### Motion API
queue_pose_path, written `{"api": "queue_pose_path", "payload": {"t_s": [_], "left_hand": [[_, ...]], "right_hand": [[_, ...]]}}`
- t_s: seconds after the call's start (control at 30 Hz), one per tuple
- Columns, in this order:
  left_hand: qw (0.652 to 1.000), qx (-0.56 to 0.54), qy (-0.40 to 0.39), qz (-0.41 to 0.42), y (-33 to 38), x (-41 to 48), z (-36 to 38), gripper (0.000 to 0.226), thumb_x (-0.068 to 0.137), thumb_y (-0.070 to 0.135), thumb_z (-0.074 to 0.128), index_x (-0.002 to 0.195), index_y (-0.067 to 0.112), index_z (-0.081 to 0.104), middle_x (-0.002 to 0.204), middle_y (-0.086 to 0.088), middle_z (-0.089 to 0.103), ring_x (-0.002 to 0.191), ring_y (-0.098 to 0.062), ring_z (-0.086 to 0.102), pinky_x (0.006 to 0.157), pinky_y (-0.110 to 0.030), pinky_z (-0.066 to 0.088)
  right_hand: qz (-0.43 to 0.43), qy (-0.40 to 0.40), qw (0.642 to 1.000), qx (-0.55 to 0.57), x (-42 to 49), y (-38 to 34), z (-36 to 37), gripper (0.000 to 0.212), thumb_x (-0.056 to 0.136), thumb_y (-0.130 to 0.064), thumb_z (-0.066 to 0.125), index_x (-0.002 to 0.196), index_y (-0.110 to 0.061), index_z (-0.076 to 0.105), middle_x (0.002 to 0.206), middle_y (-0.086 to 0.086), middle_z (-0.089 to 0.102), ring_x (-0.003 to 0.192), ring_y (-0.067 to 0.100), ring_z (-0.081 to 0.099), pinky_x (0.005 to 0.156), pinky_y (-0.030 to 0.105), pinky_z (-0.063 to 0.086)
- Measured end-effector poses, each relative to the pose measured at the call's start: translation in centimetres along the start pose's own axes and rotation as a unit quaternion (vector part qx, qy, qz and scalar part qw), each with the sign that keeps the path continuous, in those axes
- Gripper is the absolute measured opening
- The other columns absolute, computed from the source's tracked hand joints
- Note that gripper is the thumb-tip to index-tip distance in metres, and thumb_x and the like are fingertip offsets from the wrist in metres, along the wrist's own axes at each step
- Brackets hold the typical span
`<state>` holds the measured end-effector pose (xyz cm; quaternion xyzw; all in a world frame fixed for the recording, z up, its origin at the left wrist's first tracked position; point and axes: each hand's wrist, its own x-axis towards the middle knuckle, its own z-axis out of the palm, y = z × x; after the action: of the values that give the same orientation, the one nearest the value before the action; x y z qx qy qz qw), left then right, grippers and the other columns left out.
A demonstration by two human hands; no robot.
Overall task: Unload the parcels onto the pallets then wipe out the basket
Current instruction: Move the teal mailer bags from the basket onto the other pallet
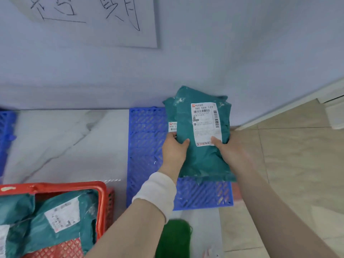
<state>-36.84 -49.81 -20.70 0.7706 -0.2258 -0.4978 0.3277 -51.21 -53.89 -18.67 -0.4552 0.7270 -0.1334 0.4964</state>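
Both my forearms reach past the red plastic mesh basket [101,202], left hand [174,151] and right hand [229,152] closed on the teal plastic mailer parcel [202,157], long axis pointing away, above the blue slatted plastic pallet [147,146].

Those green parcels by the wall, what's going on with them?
A person is unloading them. Both hands, left hand and right hand, hold a green parcel over the blue pallet by the wall, on top of another parcel already lying there. The red basket on the floor to the left still has several green parcels inside, so it has not been emptied or wiped yet.
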Motion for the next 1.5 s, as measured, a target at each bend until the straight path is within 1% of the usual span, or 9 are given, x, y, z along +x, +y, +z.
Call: {"api": "queue_pose_path", "payload": {"t_s": [0.1, 0.23, 0.43, 0.57, 0.73, 0.87, 1.0, 1.2, 1.5], "left_hand": [[1.0, 0.011, -0.004, -0.002, 0.8, 3.5, 1.6, 0.035, 0.083, 0.011, 0.063, 0.115, 0.003, 0.051, 0.116, -0.012, 0.063, 0.104, -0.025, 0.059, 0.079, -0.023, 0.043], [0.998, 0.057, -0.016, 0.002, 0.3, 6.0, 3.7, 0.034, 0.083, 0.01, 0.061, 0.115, 0.003, 0.051, 0.116, -0.013, 0.063, 0.106, -0.029, 0.058, 0.085, -0.029, 0.044], [0.998, 0.067, 0.001, 0.014, -0.6, 6.9, 4.7, 0.033, 0.083, 0.013, 0.063, 0.113, 0.005, 0.053, 0.114, -0.01, 0.065, 0.105, -0.025, 0.059, 0.076, -0.019, 0.036], [0.999, 0.048, 0.007, 0.013, -0.6, 5.7, 3.6, 0.042, 0.084, 0.017, 0.063, 0.121, 0.008, 0.046, 0.115, -0.008, 0.063, 0.103, -0.022, 0.059, 0.077, -0.021, 0.038], [0.998, 0.055, 0.01, 0.032, -0.9, 1.4, 0.3, 0.041, 0.085, 0.019, 0.061, 0.121, 0.011, 0.044, 0.119, -0.005, 0.057, 0.08, -0.012, 0.057, 0.064, -0.018, 0.044], [0.992, 0.098, 0.021, 0.075, -2.0, -4.4, -3.4, 0.032, 0.085, 0.019, 0.06, 0.114, 0.011, 0.05, 0.117, -0.004, 0.059, 0.094, -0.02, 0.059, 0.083, -0.034, 0.048], [0.982, 0.132, 0.058, 0.123, -3.3, -10.4, -8.2, 0.025, 0.085, 0.016, 0.059, 0.109, 0.011, 0.055, 0.115, -0.004, 0.061, 0.098, -0.018, 0.059, 0.085, -0.028, 0.043], [0.979, 0.129, 0.086, 0.131, -7.0, -16.9, -16.8, 0.024, 0.084, 0.013, 0.059, 0.108, 0.011, 0.057, 0.112, -0.004, 0.063, 0.1, -0.017, 0.059, 0.077, -0.016, 0.037], [0.977, 0.176, 0.035, 0.118, -14.5, -18.4, -30.1, 0.027, 0.085, 0.02, 0.058, 0.111, 0.016, 0.055, 0.115, -0.001, 0.061, 0.107, -0.018, 0.057, 0.091, -0.034, 0.046]], "right_hand": [[0.002, 0.01, 1.0, -0.027, 4.2, -0.6, 0.3, 0.042, 0.087, -0.024, 0.059, 0.125, -0.008, 0.05, 0.125, 0.011, 0.059, 0.113, 0.029, 0.055, 0.099, 0.044, 0.043], [0.011, 0.032, 0.993, -0.111, 7.6, 0.3, 0.8, 0.046, 0.088, -0.025, 0.056, 0.128, -0.004, 0.045, 0.128, 0.013, 0.055, 0.116, 0.031, 0.051, 0.093, 0.032, 0.039], [0.031, 0.071, 0.983, -0.168, 9.0, 1.6, 1.9, 0.051, 0.089, -0.03, 0.054, 0.126, 0.003, 0.041, 0.127, 0.019, 0.051, 0.116, 0.034, 0.048, 0.081, 0.031, 0.034], [0.014, 0.089, 0.989, -0.116, 7.5, 2.1, 2.0, 0.061, 0.083, -0.029, 0.059, 0.13, 0.002, 0.037, 0.131, 0.018, 0.048, 0.122, 0.034, 0.044, 0.103, 0.041, 0.035], [-0.067, 0.155, 0.974, -0.153, 0.9, 1.9, 2.0, 0.069, 0.085, -0.033, 0.059, 0.14, -0.005, 0.027, 0.139, 0.018, 0.035, 0.13, 0.033, 0.027, 0.107, 0.043, 0.024], [-0.143, 0.143, 0.966, -0.161, -6.1, 1.5, 3.7, 0.061, 0.086, -0.027, 0.059, 0.138, -0.007, 0.033, 0.139, 0.016, 0.037, 0.131, 0.031, 0.027, 0.108, 0.036, 0.02], [-0.194, 0.117, 0.961, -0.159, -13.7, 0.8, 6.7, 0.053, 0.084, -0.022, 0.062, 0.131, -0.005, 0.043, 0.132, 0.018, 0.043, 0.124, 0.033, 0.035, 0.102, 0.031, 0.023], [-0.221, 0.079, 0.958, -0.163, -23.4, 0.2, 12.4, 0.044, 0.083, -0.017, 0.063, 0.123, -0.002, 0.051, 0.125, 0.017, 0.051, 0.119, 0.034, 0.044, 0.104, 0.037, 0.029], [-0.204, 0.06, 0.956, -0.203, -33.3, 0.5, 23.0, 0.042, 0.083, -0.019, 0.064, 0.121, -0.007, 0.053, 0.123, 0.013, 0.053, 0.117, 0.028, 0.045, 0.099, 0.027, 0.028]]}}
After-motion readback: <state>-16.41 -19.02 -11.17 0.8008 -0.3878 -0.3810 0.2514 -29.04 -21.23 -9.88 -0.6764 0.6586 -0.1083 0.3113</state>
